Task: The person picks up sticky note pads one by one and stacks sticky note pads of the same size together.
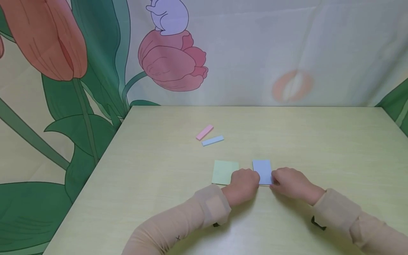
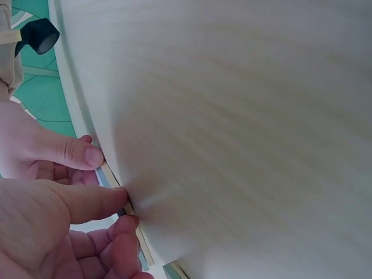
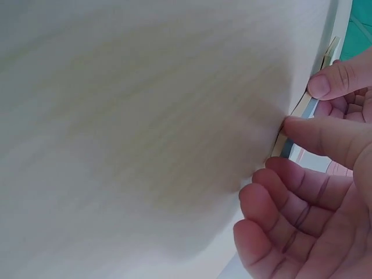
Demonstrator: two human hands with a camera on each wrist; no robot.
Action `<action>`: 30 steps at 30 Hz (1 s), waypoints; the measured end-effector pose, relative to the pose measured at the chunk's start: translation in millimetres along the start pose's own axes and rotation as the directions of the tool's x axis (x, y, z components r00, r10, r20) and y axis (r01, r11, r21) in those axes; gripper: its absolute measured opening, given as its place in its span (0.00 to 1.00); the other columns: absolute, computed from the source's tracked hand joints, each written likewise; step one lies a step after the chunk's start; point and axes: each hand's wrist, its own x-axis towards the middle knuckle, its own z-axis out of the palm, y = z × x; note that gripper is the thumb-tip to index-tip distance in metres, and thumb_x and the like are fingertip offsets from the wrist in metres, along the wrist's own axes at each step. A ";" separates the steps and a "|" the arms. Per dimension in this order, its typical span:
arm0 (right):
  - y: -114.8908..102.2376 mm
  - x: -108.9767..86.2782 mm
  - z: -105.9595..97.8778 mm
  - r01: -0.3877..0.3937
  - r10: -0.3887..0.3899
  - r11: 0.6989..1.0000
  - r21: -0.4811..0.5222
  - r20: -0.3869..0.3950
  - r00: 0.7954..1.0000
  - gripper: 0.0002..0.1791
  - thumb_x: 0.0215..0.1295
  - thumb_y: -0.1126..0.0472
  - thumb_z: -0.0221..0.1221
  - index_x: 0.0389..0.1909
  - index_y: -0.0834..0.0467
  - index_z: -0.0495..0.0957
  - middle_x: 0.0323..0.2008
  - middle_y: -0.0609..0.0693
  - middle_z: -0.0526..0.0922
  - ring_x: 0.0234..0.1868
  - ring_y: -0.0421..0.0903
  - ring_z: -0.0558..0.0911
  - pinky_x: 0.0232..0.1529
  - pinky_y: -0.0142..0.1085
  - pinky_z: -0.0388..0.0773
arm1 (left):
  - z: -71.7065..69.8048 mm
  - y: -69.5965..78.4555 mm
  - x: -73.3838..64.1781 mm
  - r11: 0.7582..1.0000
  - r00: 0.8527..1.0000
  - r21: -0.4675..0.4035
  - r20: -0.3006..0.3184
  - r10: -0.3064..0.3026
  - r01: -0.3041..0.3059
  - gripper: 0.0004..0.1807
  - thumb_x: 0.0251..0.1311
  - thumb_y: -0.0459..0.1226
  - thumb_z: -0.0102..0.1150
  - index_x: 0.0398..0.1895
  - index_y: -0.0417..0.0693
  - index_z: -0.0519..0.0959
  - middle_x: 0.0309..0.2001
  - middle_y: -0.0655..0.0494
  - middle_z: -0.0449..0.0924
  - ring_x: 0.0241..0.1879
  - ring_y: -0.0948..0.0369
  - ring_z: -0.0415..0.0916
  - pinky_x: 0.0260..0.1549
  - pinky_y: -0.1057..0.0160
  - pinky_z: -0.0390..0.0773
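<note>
A blue sticky note pad lies on the table in the head view, between my two hands. My left hand pinches its left side near the front corner, thumb along the front edge. From the other side my right hand pinches the right side of the same pad. In the right wrist view, the right thumb sits on the pad's edge and the other fingers curl beside it. Left of the blue pad is a pale green sticky note pad, partly covered by my left hand.
Farther back on the table lie a pink strip and a light blue strip, close together. Behind the table's far edge hangs a cloth printed with flowers and a white animal.
</note>
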 end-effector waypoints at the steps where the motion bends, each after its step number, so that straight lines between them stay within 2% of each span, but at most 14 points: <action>1: 0.5 -0.2 0.1 0.005 -0.005 1.000 -0.005 -0.002 1.000 0.10 0.49 0.63 0.60 0.15 0.56 0.70 0.14 0.45 0.67 0.18 0.40 0.62 0.18 0.29 0.58 | 0.1 0.1 0.3 1.000 1.000 0.001 -0.004 0.001 -0.001 0.11 0.55 0.35 0.51 0.16 0.51 0.72 0.15 0.61 0.66 0.16 0.65 0.61 0.09 0.65 0.65; 7: 4.7 -2.8 1.0 0.005 -0.005 1.000 -0.027 -0.015 1.000 0.11 0.48 0.62 0.61 0.14 0.55 0.69 0.15 0.44 0.66 0.18 0.40 0.61 0.18 0.29 0.57 | -1.5 -3.5 -1.9 1.000 1.000 -0.013 -0.012 0.008 -0.008 0.10 0.54 0.37 0.51 0.16 0.51 0.71 0.15 0.60 0.67 0.16 0.65 0.62 0.09 0.66 0.64; 10: 6.3 -4.8 1.6 -0.005 0.003 0.998 -0.056 -0.036 0.999 0.13 0.47 0.60 0.63 0.15 0.54 0.67 0.16 0.44 0.64 0.18 0.40 0.61 0.18 0.29 0.57 | -3.7 -8.7 -1.9 1.000 0.999 -0.013 -0.044 0.027 -0.027 0.08 0.55 0.42 0.51 0.24 0.49 0.73 0.21 0.59 0.71 0.21 0.63 0.65 0.14 0.67 0.65; 12: 6.6 -5.6 1.8 -0.001 -0.003 0.997 -0.078 -0.050 0.999 0.14 0.46 0.59 0.64 0.15 0.55 0.66 0.16 0.44 0.63 0.18 0.40 0.60 0.17 0.28 0.56 | -6.1 -12.5 0.8 0.998 0.995 -0.012 -0.080 0.054 -0.055 0.09 0.57 0.43 0.50 0.34 0.48 0.73 0.30 0.58 0.75 0.28 0.62 0.69 0.21 0.67 0.70; 15: 5.9 -5.4 1.8 0.026 -0.034 0.993 -0.119 -0.069 0.997 0.14 0.45 0.58 0.64 0.16 0.55 0.67 0.16 0.44 0.63 0.18 0.39 0.61 0.17 0.28 0.58 | -11.2 -16.8 7.9 0.993 0.989 -0.047 -0.102 0.106 -0.111 0.17 0.59 0.40 0.47 0.51 0.45 0.68 0.49 0.56 0.73 0.46 0.60 0.71 0.41 0.67 0.73; 18: 4.7 -4.0 3.0 0.075 -0.092 0.983 -0.167 -0.098 0.991 0.12 0.45 0.59 0.65 0.18 0.56 0.69 0.17 0.44 0.66 0.18 0.38 0.62 0.17 0.28 0.61 | -13.3 -20.3 18.2 0.979 0.990 -0.152 -0.057 0.128 -0.135 0.26 0.58 0.36 0.47 0.61 0.41 0.59 0.62 0.53 0.63 0.60 0.60 0.62 0.56 0.67 0.65; 20: 4.1 -3.1 4.5 0.100 -0.124 0.977 -0.189 -0.120 0.985 0.12 0.44 0.59 0.65 0.18 0.57 0.70 0.16 0.44 0.66 0.18 0.38 0.63 0.17 0.29 0.63 | -12.1 -22.6 25.7 0.964 0.991 -0.229 -0.004 0.135 -0.132 0.30 0.57 0.33 0.47 0.64 0.41 0.55 0.65 0.52 0.58 0.62 0.61 0.59 0.58 0.67 0.62; 23: 3.5 -2.1 7.0 0.125 -0.159 0.968 -0.216 -0.143 0.977 0.11 0.43 0.60 0.65 0.18 0.57 0.71 0.17 0.45 0.67 0.17 0.38 0.64 0.17 0.29 0.64 | -8.4 -25.1 35.6 0.945 0.988 -0.309 0.074 0.136 -0.107 0.33 0.57 0.32 0.47 0.66 0.41 0.51 0.66 0.53 0.57 0.60 0.64 0.60 0.57 0.69 0.63; 25: 3.4 -1.6 8.4 0.140 -0.178 0.963 -0.230 -0.154 0.972 0.11 0.43 0.61 0.65 0.18 0.57 0.70 0.17 0.45 0.68 0.18 0.38 0.64 0.17 0.29 0.64 | -7.1 -26.3 38.9 0.934 0.985 -0.346 0.105 0.135 -0.091 0.33 0.57 0.32 0.47 0.67 0.43 0.50 0.65 0.54 0.58 0.55 0.66 0.64 0.52 0.71 0.66; 27: 3.4 -1.2 9.3 0.155 -0.198 0.957 -0.247 -0.164 0.966 0.11 0.42 0.61 0.65 0.19 0.57 0.71 0.17 0.45 0.69 0.18 0.39 0.66 0.17 0.29 0.66 | -6.8 -26.6 41.0 0.931 0.984 -0.356 0.120 0.133 -0.082 0.33 0.58 0.32 0.46 0.67 0.45 0.50 0.64 0.55 0.59 0.50 0.66 0.66 0.48 0.71 0.67; 30: 3.8 -0.8 10.3 0.167 -0.220 0.949 -0.268 -0.179 0.959 0.11 0.42 0.61 0.66 0.19 0.57 0.71 0.17 0.46 0.70 0.18 0.39 0.66 0.17 0.30 0.66 | -7.1 -27.3 42.8 0.927 0.984 -0.362 0.110 0.143 -0.094 0.32 0.57 0.32 0.47 0.66 0.46 0.52 0.63 0.55 0.62 0.45 0.64 0.67 0.44 0.71 0.68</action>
